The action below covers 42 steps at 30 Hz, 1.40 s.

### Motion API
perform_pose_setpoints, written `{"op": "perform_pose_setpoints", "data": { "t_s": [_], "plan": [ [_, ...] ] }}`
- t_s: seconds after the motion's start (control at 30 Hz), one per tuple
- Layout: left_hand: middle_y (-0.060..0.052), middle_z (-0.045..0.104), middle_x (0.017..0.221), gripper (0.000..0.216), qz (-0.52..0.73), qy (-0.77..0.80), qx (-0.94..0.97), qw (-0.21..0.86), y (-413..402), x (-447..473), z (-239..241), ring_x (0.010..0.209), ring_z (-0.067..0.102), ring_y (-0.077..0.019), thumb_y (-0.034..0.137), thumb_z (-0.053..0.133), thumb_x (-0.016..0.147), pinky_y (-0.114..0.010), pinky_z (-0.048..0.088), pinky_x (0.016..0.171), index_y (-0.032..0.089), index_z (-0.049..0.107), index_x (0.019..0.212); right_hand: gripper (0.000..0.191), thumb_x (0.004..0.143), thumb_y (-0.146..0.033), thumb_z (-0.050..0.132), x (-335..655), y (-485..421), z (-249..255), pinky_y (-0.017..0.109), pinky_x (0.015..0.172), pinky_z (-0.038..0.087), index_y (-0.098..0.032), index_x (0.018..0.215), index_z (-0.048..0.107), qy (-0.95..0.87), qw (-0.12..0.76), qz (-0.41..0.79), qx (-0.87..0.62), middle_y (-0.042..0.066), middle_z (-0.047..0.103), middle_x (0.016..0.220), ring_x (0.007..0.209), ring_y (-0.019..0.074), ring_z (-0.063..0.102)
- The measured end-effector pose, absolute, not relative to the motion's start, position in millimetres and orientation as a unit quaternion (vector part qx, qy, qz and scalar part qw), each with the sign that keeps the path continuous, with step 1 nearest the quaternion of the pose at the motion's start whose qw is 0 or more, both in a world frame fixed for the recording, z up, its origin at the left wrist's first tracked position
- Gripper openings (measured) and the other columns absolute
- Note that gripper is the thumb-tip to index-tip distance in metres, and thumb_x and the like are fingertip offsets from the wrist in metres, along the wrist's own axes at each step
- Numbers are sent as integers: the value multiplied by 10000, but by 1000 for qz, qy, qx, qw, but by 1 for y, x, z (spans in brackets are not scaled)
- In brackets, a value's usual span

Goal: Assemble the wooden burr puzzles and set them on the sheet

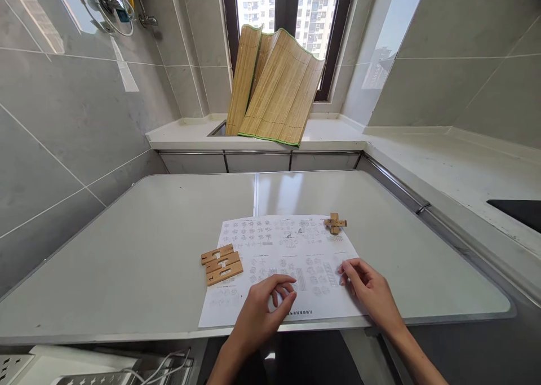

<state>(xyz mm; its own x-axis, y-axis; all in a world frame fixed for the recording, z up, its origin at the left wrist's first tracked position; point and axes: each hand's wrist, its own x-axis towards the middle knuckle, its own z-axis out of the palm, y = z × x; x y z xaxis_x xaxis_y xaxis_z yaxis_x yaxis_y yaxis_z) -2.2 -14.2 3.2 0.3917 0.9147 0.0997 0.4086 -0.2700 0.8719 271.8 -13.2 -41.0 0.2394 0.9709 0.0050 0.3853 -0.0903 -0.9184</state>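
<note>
A white instruction sheet [291, 249] printed with small diagrams lies on the grey table [147, 261]. My left hand [264, 312] hovers over the sheet's near edge, fingers curled loosely, holding nothing. On the sheet's right part rests my right hand [367, 289], its fingertips touching the paper. Three flat wooden puzzle pieces [221, 264] with slots lie side by side at the sheet's left edge. A small assembled wooden cross [335, 223] sits on the sheet's far right corner, beyond my right hand.
Rolled bamboo mats [274, 92] lean against the window over a sink in the back counter [333, 134]. A white counter [456, 171] runs along the right with a dark inset [518, 211]. White boxes and cables [105, 365] sit below the table's near left edge.
</note>
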Motion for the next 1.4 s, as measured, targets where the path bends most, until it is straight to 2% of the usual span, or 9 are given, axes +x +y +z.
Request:
{"op": "perform_pose_setpoints", "data": {
  "t_s": [0.07, 0.17, 0.23, 0.33, 0.53, 0.8, 1.17, 1.33, 1.4],
  "plan": [
    [-28, 723, 987, 193, 335, 461, 755, 325, -14, -16, 4, 919, 669, -190, 333, 570, 995, -341, 546, 880, 263, 657, 1153, 451, 952, -633, 523, 272, -13, -40, 271, 626, 421, -220, 847, 673, -521, 425, 326, -664, 11, 664, 686, 646, 174, 568],
    [-57, 687, 1173, 234, 351, 494, 777, 172, -6, -47, 4, 1159, 614, -252, 336, 602, 979, -422, 515, 1003, 279, 630, 1205, 457, 949, -641, 518, 270, -13, -39, 265, 633, 424, -226, 838, 675, -528, 413, 313, -672, 9, 665, 686, 668, 178, 580],
    [-76, 643, 1301, 361, 333, 514, 785, 92, 4, -72, 3, 1273, 549, -293, 378, 652, 945, -486, 479, 1068, 283, 593, 1289, 463, 944, -647, 518, 269, -14, -39, 263, 621, 425, -227, 831, 676, -528, 411, 312, -674, 11, 666, 682, 670, 181, 590],
    [-83, 601, 1399, 512, 283, 549, 786, 35, 20, -106, 1, 1312, 511, -322, 450, 677, 911, -538, 450, 1094, 289, 529, 1375, 472, 942, -653, 513, 269, -14, -38, 264, 601, 428, -228, 821, 678, -530, 414, 311, -672, 13, 664, 672, 653, 184, 598],
    [-95, 626, 1380, 651, 208, 609, 764, 53, 30, -148, 0, 1255, 590, -343, 573, 679, 854, -535, 496, 1048, 276, 500, 1405, 467, 945, -652, 507, 270, -13, -38, 267, 572, 428, -239, 807, 676, -540, 414, 313, -662, 10, 667, 659, 624, 189, 593],
    [-101, 645, 1353, 715, 202, 622, 752, 81, 32, -152, 6, 1252, 607, -340, 632, 708, 815, -508, 527, 1033, 251, 520, 1391, 467, 951, -653, 500, 269, -13, -35, 269, 581, 436, -244, 792, 661, -534, 422, 317, -660, 10, 676, 653, 616, 191, 589],
    [-89, 619, 1348, 655, 223, 576, 779, 108, 27, -78, -1, 1256, 573, -325, 504, 766, 816, -493, 509, 1032, 281, 512, 1376, 461, 942, -646, 511, 268, -11, -33, 278, 586, 443, -238, 784, 654, -534, 427, 320, -656, 12, 662, 636, 587, 189, 578],
    [-102, 634, 1296, 768, 254, 561, 779, 115, 25, -31, -3, 1183, 589, -350, 579, 840, 696, -513, 514, 974, 270, 555, 1339, 444, 960, -622, 500, 269, -9, -32, 278, 591, 448, -240, 790, 648, -543, 424, 308, -656, 5, 659, 645, 597, 188, 580],
    [-98, 648, 1247, 716, 273, 570, 765, 124, 27, -20, -4, 1139, 606, -342, 594, 809, 721, -497, 525, 934, 263, 577, 1312, 433, 963, -611, 497, 267, -10, -30, 283, 571, 449, -240, 802, 650, -556, 415, 295, -657, 9, 668, 673, 577, 183, 565]
  ]
}}
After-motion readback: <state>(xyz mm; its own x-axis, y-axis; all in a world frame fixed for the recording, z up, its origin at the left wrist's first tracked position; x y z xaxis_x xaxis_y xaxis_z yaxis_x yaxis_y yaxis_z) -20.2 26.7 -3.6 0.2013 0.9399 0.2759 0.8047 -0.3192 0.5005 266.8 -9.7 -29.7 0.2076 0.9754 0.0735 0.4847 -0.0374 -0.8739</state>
